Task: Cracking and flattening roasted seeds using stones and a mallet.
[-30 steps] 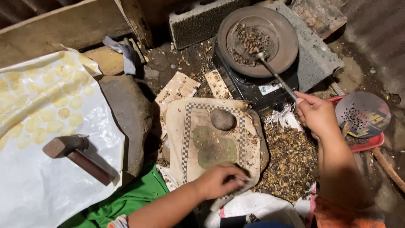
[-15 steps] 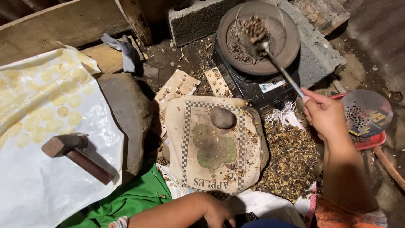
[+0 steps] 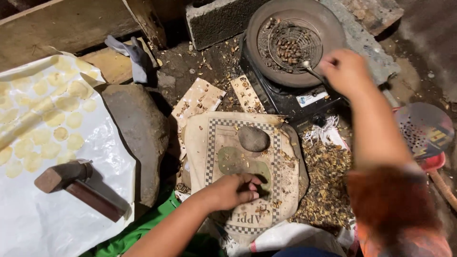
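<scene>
Gripping the thin metal handle of a wire skimmer [image 3: 294,44], my right hand [image 3: 346,71] is closed into a loose fist above the front edge of the dark round pan [image 3: 333,28]. The skimmer's basket sits inside that pan with a heap of brown nuts [image 3: 291,48] in it (too many and too small to count). One pan, one skimmer, and one black stove [image 3: 290,100] under them, with one grey block [image 3: 214,21] behind.

My left hand [image 3: 233,190] lies low on the checkered-bordered mat [image 3: 214,143], fingers curled down and pinched together at the tips; whether they have anything between them I cannot tell. Just beyond my fingertips is a greenish flat patch [image 3: 238,162] on the mat, and past that one rounded grey stone [image 3: 253,138], resting on the mat apart from my hand.

To the right of the mat a spread of broken husks [image 3: 328,185] covers the ground. Two pale cardboard scraps [image 3: 197,100] lie between mat and stove. Further right one round perforated lid [image 3: 423,128] rests on a red rim.

To the left of the mat stands one large flat grey rock [image 3: 138,138], and beyond it a white sheet [image 3: 47,223] carrying many pale yellow discs [image 3: 47,138] (I make out more than twenty, in loose rows). One hammer [image 3: 78,188] with a wooden handle lies on the sheet. Green cloth [image 3: 143,228] shows under my left forearm, and one grey rag [image 3: 135,59] lies near the wooden plank [image 3: 62,24].
</scene>
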